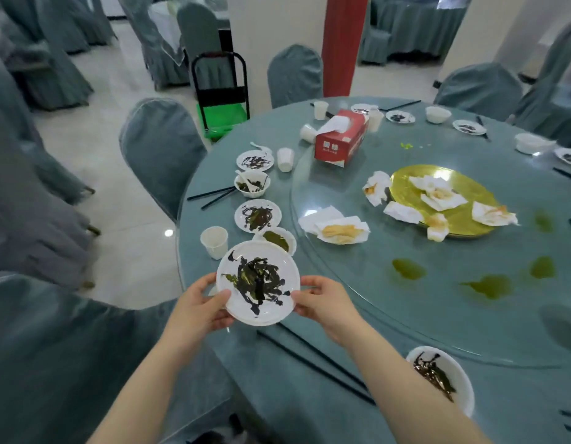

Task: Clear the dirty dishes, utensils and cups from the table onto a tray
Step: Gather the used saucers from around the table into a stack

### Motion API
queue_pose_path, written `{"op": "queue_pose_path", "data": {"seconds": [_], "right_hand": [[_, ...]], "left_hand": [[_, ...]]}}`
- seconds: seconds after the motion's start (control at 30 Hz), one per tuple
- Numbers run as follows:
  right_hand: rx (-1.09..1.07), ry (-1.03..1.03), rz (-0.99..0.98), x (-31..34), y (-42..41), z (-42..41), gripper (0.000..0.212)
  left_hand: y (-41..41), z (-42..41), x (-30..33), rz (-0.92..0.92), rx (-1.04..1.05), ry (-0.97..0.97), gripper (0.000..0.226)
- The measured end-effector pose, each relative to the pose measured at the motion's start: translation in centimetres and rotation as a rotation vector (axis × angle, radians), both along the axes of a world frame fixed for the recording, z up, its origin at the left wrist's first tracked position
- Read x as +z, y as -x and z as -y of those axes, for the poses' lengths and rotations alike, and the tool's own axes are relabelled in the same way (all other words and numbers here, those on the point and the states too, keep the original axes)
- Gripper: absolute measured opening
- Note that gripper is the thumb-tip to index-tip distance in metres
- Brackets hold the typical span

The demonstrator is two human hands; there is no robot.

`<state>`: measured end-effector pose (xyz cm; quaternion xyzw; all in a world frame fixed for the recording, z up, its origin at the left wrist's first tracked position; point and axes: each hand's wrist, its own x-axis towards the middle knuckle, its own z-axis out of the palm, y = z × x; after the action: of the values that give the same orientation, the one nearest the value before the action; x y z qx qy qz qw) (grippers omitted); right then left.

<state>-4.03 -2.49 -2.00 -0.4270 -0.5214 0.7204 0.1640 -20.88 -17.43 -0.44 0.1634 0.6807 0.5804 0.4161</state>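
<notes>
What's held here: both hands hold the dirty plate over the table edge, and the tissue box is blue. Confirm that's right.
Wrong on one point: the head view shows the tissue box is red, not blue. The rest stands: the left hand and right hand hold the dirty plate over the table edge.

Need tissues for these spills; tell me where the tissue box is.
Head view: the red tissue box lies at the far edge of the glass turntable, between white cups.

Banquet hall: covered chairs [162, 149], round tables [309, 363].
</notes>
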Motion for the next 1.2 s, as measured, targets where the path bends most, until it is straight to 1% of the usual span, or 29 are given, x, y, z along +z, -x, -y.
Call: {"op": "queue_pose_path", "data": {"seconds": [0.13,0.2,0.27,0.4,0.6,0.77,0.9,1.0,1.1,1.2], "right_hand": [[0.062,0.012,-0.027,1.1,4.6,2.5,0.023],[0.072,0.020,-0.046,1.7,6.7,3.5,0.018],[0.070,0.017,-0.062,2.1,8.4,4.2,0.014],[0.036,0.000,-0.040,2.2,11.1,4.6,0.014],[-0.024,0.002,-0.007,1.5,14.2,2.8,0.010],[-0.124,-0.026,0.038,1.1,15.9,-2.4,0.012],[-0.141,-0.167,0.180,-0.1,17.6,-8.2,0.012],[-0.121,-0.365,0.378,-1.8,19.0,-12.5,0.014],[-0.019,-0.555,0.647,-4.3,20.3,-16.3,0.020],[0.143,-0.594,0.860,-6.2,21.8,-18.6,0.023]], "left_hand": [[3.3,4.0,0.1,0.020,0.116,-0.013,0.028],[5.0,5.7,0.3,0.013,0.157,-0.011,0.031],[6.7,7.1,0.5,0.017,0.192,-0.014,0.034],[9.8,9.3,1.0,0.009,0.242,-0.024,0.037],[13.3,10.0,1.5,0.024,0.289,-0.035,0.037],[15.7,8.0,1.4,0.069,0.319,-0.063,0.033],[17.6,5.5,0.7,0.099,0.364,-0.063,0.031],[18.8,3.6,0.0,0.108,0.394,-0.033,0.029],[19.8,2.3,-0.9,0.110,0.408,0.007,0.030],[20.4,1.6,-1.9,0.116,0.429,0.035,0.030]]}}
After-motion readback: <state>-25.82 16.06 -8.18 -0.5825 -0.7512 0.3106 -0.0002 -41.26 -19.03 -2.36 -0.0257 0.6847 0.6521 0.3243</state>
